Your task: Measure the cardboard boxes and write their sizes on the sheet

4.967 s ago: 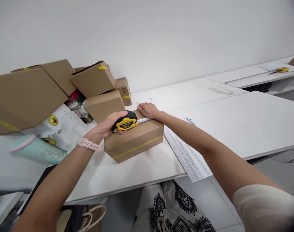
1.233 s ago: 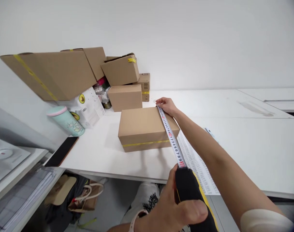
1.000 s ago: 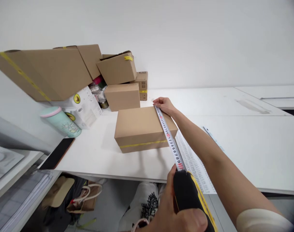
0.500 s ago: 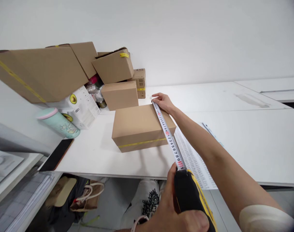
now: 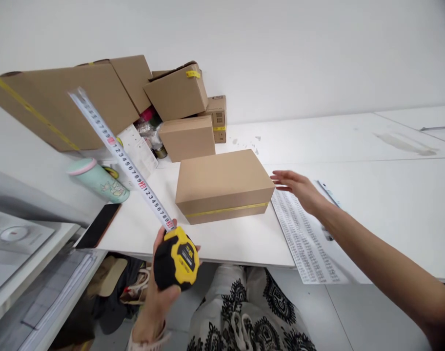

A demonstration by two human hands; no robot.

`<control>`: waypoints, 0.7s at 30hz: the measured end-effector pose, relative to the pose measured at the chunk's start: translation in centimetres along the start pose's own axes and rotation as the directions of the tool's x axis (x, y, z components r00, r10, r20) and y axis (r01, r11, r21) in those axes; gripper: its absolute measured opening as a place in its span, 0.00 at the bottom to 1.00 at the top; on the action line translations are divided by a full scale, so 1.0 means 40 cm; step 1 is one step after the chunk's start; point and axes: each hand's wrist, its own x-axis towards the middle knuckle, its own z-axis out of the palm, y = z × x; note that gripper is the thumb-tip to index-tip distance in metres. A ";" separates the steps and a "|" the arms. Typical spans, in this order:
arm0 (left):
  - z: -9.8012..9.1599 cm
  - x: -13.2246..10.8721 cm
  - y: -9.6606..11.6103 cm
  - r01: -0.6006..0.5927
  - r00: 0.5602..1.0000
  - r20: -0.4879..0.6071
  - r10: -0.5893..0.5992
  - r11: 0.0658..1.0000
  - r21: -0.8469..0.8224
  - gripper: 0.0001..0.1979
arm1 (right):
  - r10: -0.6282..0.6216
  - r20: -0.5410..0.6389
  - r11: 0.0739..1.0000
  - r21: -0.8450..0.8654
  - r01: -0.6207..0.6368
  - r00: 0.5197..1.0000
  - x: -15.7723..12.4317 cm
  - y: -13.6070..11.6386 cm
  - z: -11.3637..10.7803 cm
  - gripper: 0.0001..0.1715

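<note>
In my left hand (image 5: 154, 297) is a yellow and black tape measure (image 5: 178, 258), gripped around its case. Its white blade (image 5: 131, 168) sticks out up and to the left, off the box, with the tip in front of the large carton. A closed brown cardboard box (image 5: 222, 178) with a yellow tape strip along its front lies on the white table. My right hand (image 5: 297, 187) is at the box's right end, fingers stretched out and holding nothing; whether the fingertips touch the box I cannot tell. Below that hand lies a printed sheet (image 5: 299, 239).
Brown cartons (image 5: 176, 92) are stacked at the back left, beside a large carton (image 5: 72, 107). A mint tumbler (image 5: 100, 180) leans near a white box with avocado pictures. A dark phone-like slab (image 5: 98, 226) lies at the left table edge. A clear ruler (image 5: 328, 192) lies right.
The tape blade has come off the box top and swung left with my left hand. My right hand has let go of the blade's end and moved to the box's right side.
</note>
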 end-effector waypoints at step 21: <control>0.177 0.150 0.212 -0.326 0.927 0.246 0.284 0.934 0.149 0.38 | -0.162 -0.012 0.928 -0.343 0.148 0.987 -0.005 -0.135 0.063 0.41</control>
